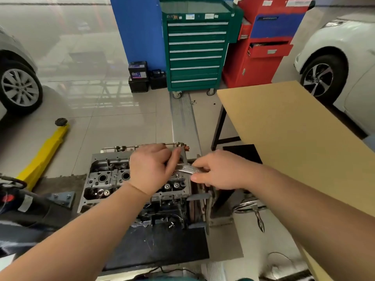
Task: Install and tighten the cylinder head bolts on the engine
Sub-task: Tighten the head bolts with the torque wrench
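My right hand (pixel 218 171) grips the wrench (pixel 187 169), my left hand (pixel 152 169) pinches its head over the cylinder head (pixel 105 177) (grey tiled floor (pixel 121 118), green tool cabinet (pixel 195 49) behind).

Both hands over the cyl head (pixel 113 179), which sits on an engine on a dark stand (pixel 162 246), valve side up. Left hand (pixel 151 169) covers the head's center-right, fingers curled round the front end of a silver wrench (pixel 187 169). Right hand (pixel 219 171) pinches the handle end, thumb on top. Wrench lies approx. horizontal between the hands; tip and any bolt hidden under left hand. Bkgd: green tool cabinet (pixel 195 51), red cabinet (pixel 263 57) beside it, tan board (pixel 294 138) at right, yellow lift arm (pixel 45 151) at left, white car (pixel 341 63) far right.
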Motion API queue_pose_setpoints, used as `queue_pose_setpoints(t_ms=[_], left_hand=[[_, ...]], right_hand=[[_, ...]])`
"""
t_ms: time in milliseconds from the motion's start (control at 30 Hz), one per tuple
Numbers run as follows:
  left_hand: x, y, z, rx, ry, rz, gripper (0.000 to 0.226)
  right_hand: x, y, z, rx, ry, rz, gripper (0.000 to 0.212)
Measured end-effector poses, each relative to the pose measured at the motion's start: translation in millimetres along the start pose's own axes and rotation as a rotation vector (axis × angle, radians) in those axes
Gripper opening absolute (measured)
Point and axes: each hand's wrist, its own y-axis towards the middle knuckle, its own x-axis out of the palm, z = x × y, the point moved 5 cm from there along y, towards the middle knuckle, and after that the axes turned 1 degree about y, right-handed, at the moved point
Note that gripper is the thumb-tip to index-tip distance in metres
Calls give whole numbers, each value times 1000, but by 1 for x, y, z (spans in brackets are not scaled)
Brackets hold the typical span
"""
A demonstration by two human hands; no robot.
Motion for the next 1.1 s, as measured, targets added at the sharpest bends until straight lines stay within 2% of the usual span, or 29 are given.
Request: queue_pose_setpoints(t_ms=[33,100,200,333,400,467,567,667,800,900,1000,1100], left_hand=[[0,-4,6,75,52,9,56],[3,-4,15,126,106,0,55],[5,1,22,121,101,12,59],[1,4,22,78,63,71,66],[1,5,22,75,61,94,66],[1,4,19,92,49,106,63],[0,1,7,117,0,92,56],[0,1,-1,187,-68,54,56],[0,5,-4,242,-139,-27,55],[-1,4,-3,193,-164,-53,56],[-2,4,0,155,-225,-55,56],[-2,2,-7,-49,-382,-43,58]], right_hand=[[-2,2,11,22,233,-150,19],[-1,7,29,68,544,-355,38],[6,13,37,47,700,-542,45],[18,8,38,58,862,-751,29],[19,8,37,-6,852,-661,15],[15,8,33,-51,785,-535,22],[18,4,23,-11,740,-451,14],[49,-10,9,109,900,-358,18],[71,-27,-3,140,1038,-242,18],[63,-27,-4,141,1034,-245,29],[62,-30,-4,142,1052,-257,28],[64,-31,-6,136,1067,-278,24]])
